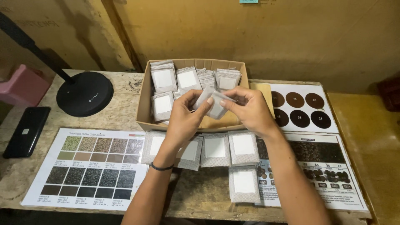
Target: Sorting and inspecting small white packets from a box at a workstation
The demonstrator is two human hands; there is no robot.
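My left hand [185,118] and my right hand [249,109] both pinch a small silvery sachet with a white panel [213,102], held above the front part of an open cardboard box [145,100]. Inside the box stand several more of the same sachets [164,78]. A row of sachets [243,146] lies flat on the wooden table just in front of the box, and one more sachet [243,183] lies below that row. A dark band circles my left wrist.
A black round lamp base [85,93] with a slanting arm stands at the left, a black phone [26,131] beside it. A chart of bean photos [89,166] lies front left; charts with brown discs [301,109] and beans [321,166] lie at right. A pink object [24,85] sits far left.
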